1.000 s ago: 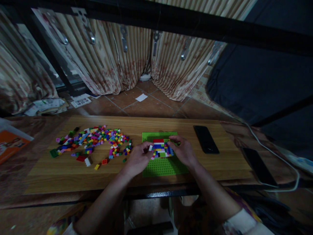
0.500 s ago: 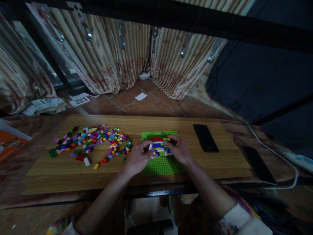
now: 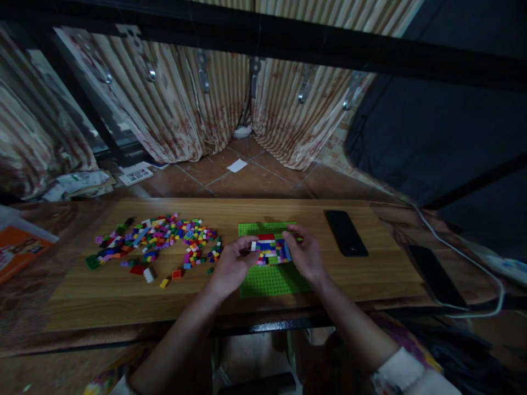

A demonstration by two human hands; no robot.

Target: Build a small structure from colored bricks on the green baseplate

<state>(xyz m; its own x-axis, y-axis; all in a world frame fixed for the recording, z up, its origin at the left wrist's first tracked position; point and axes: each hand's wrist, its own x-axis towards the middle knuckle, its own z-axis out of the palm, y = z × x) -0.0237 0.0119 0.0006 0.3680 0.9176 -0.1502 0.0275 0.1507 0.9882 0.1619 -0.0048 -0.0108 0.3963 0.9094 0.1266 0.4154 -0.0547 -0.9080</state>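
A low build of many-coloured toy bricks (image 3: 270, 249) stands on a green baseplate (image 3: 272, 282), with red at its far side and white, blue and yellow pieces toward me. My left hand (image 3: 233, 267) is closed at the build's left side, a small white brick (image 3: 253, 246) between its thumb and fingers. On the opposite side, my right hand (image 3: 305, 253) curls round the right end of the build, its thumb against the bricks and its index finger reaching past the far edge. The other right fingers are partly hidden.
Loose bricks (image 3: 158, 236) lie in a wide heap on the left of the wooden board (image 3: 135, 310), several strays nearer me. A black phone (image 3: 346, 233) lies right of the baseplate. Farther right is a second phone (image 3: 435, 276) with a white cable (image 3: 465, 248).
My right thumb and fingers have shifted slightly, uncovering more of the build's right end. My left hand keeps the white brick at the left side. The camera view has tilted a little.
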